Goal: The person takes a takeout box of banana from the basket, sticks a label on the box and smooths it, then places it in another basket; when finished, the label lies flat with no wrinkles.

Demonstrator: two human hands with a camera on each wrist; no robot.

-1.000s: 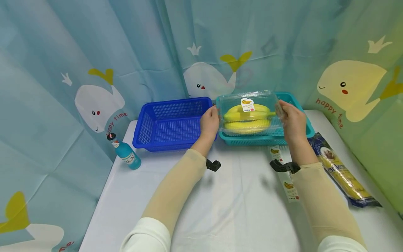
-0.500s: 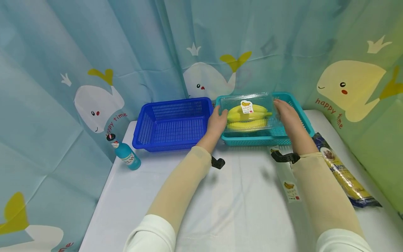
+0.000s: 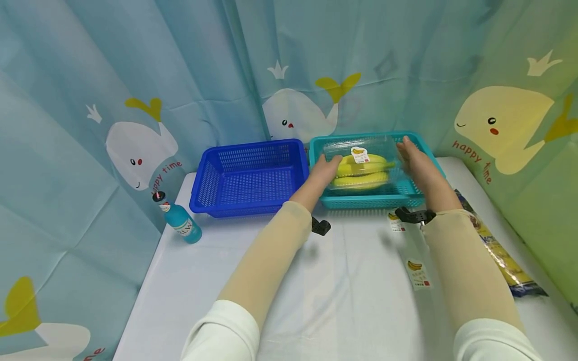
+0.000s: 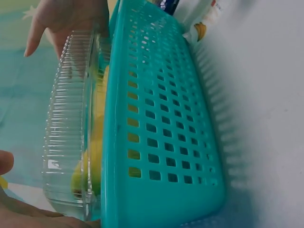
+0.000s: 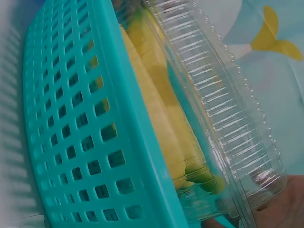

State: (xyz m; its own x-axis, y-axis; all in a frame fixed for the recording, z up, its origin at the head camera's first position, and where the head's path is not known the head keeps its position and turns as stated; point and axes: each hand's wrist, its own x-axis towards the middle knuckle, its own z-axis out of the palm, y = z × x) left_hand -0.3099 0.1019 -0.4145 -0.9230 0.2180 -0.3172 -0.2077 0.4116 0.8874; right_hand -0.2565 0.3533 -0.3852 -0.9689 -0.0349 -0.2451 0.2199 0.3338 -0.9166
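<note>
A clear plastic clamshell box (image 3: pixel 389 145) with a banana sticker holds yellow bananas (image 3: pixel 361 180). It sits in the turquoise basket (image 3: pixel 366 201), its ribbed lid standing above the rim in both wrist views. At the box's left end is my left hand (image 3: pixel 326 170), thumb extended and apart from the lid, fingers lying along the end wall. My right hand (image 3: pixel 414 159) is beside the right end with fingers straight. The left wrist view shows this right hand (image 4: pixel 71 19) with thumb and fingers spread.
A blue basket (image 3: pixel 253 203) stands left of the turquoise one. Further left is a turquoise bottle (image 3: pixel 182 223). Banana stickers (image 3: pixel 417 273) on a backing strip and a noodle-like yellow packet (image 3: pixel 506 260) lie at right. A whale-print curtain (image 3: pixel 203 75) hangs behind.
The clamshell box with bananas has gone down into the turquoise basket and slightly right. Both hands have loosened from its ends, the right fingers straightening away.
</note>
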